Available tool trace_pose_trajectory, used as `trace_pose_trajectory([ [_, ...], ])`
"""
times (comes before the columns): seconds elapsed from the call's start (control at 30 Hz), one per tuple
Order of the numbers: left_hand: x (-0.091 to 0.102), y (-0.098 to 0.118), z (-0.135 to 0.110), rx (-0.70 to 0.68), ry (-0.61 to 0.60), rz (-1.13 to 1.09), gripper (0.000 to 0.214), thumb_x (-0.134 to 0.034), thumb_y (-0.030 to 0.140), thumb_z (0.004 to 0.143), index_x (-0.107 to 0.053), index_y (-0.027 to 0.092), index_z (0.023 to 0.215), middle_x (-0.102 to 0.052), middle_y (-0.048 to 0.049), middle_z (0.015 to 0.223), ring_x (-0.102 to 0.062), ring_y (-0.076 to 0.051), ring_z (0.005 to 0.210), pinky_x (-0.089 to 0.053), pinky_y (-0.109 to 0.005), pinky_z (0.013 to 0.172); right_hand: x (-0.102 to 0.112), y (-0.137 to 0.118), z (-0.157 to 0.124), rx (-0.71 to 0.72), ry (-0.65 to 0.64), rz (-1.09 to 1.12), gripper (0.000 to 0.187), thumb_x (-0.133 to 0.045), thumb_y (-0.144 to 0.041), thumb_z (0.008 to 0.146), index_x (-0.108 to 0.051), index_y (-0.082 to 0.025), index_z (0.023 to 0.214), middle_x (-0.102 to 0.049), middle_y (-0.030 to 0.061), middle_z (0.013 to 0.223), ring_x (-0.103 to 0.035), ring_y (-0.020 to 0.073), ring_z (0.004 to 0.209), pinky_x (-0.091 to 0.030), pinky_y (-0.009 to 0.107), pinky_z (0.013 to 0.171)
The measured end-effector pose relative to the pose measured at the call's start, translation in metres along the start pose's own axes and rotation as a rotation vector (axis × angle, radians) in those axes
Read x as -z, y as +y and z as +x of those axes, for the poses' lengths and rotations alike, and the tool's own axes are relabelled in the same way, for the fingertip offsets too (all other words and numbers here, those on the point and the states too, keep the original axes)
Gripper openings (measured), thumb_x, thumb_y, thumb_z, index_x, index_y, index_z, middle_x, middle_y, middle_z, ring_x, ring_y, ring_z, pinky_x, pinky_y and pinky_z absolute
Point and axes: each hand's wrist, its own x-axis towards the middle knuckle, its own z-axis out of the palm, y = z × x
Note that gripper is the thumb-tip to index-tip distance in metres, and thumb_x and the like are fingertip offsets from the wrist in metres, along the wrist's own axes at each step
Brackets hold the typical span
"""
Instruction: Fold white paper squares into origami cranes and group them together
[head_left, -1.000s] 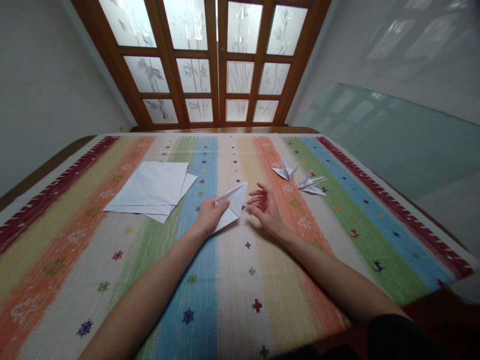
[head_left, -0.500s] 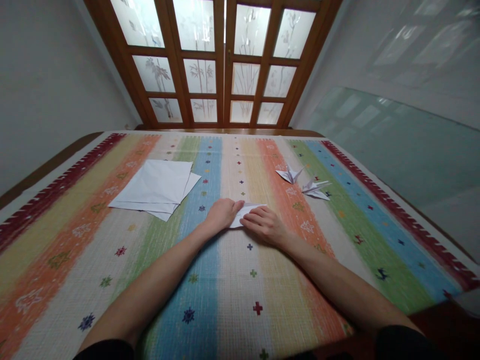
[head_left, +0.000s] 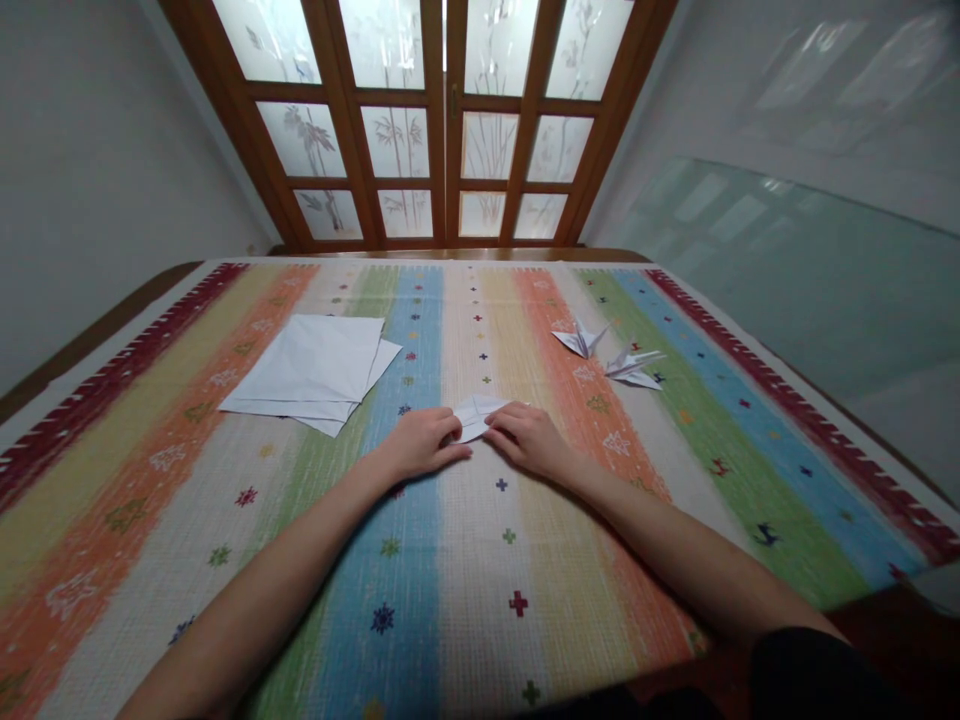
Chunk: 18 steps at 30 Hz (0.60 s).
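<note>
A small folded white paper (head_left: pixel 477 413) lies flat on the striped tablecloth (head_left: pixel 465 560) at the middle of the table. My left hand (head_left: pixel 420 443) rests on its left side, fingers curled and pressed down on the paper. My right hand (head_left: pixel 527 439) presses its right side with bent fingers. Both hands cover the near part of the paper; only its far corner shows between them.
A stack of white paper sheets (head_left: pixel 311 370) lies at the left. Two finished paper cranes (head_left: pixel 579 340) (head_left: pixel 634 366) sit at the right. A wooden door with frosted panes (head_left: pixel 442 120) stands beyond the table's far edge; walls flank both sides.
The paper, lifted in my left hand a second ago, now lies flat. Both hands have come down on it, and the left hand has slid back toward me.
</note>
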Motion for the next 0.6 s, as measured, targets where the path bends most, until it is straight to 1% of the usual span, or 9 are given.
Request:
trace_pose_trajectory([
  [0.07, -0.003, -0.001, -0.004, 0.05, 0.001, 0.008, 0.029, -0.055, 0.044, 0.09, -0.064, 0.017, 0.082, -0.063, -0.0031, 0.079, -0.059, -0.017, 0.074, -0.042, -0.027, 0.068, -0.001, -0.001, 0.003, -0.061, 0.01, 0.035, 0.018, -0.053, -0.026, 0.093, -0.064, -0.018, 0.083, -0.07, 0.0088, 0.087, -0.062, 0.0209, 0.083, -0.047, 0.034, 0.077],
  [0.2, -0.007, 0.0, -0.004, 0.153, 0.038, 0.052, 0.031, -0.047, 0.037, 0.095, -0.065, 0.017, 0.08, -0.064, -0.0042, 0.079, -0.06, -0.017, 0.075, -0.043, -0.027, 0.068, -0.004, -0.001, 0.012, -0.154, 0.031, 0.11, 0.017, -0.055, -0.019, 0.089, -0.06, -0.018, 0.073, -0.065, 0.006, 0.079, -0.059, 0.0192, 0.08, -0.046, 0.032, 0.074],
  [0.4, -0.004, 0.008, -0.001, 0.258, 0.031, 0.071, 0.029, -0.048, 0.035, 0.094, -0.065, 0.016, 0.079, -0.065, -0.0051, 0.079, -0.06, -0.018, 0.075, -0.043, -0.029, 0.068, -0.005, -0.001, 0.017, -0.253, 0.024, 0.169, 0.021, -0.059, -0.018, 0.086, -0.055, -0.018, 0.066, -0.059, 0.0036, 0.075, -0.055, 0.017, 0.075, -0.042, 0.03, 0.07],
  [0.53, -0.005, 0.009, 0.0, 0.282, 0.031, 0.051, 0.028, -0.047, 0.033, 0.093, -0.064, 0.016, 0.079, -0.065, -0.0057, 0.079, -0.06, -0.019, 0.075, -0.044, -0.029, 0.069, -0.005, -0.003, 0.018, -0.334, 0.012, 0.157, 0.023, -0.06, -0.019, 0.086, -0.053, -0.017, 0.063, -0.054, 0.0023, 0.075, -0.052, 0.0143, 0.069, -0.039, 0.028, 0.066],
  [0.6, -0.004, 0.006, -0.002, 0.271, 0.032, 0.004, 0.026, -0.047, 0.032, 0.092, -0.063, 0.017, 0.079, -0.065, -0.0057, 0.08, -0.06, -0.019, 0.076, -0.044, -0.03, 0.07, -0.005, -0.005, 0.018, -0.344, 0.012, 0.152, 0.023, -0.06, -0.02, 0.086, -0.053, -0.017, 0.064, -0.054, 0.002, 0.077, -0.051, 0.0135, 0.069, -0.039, 0.027, 0.067],
])
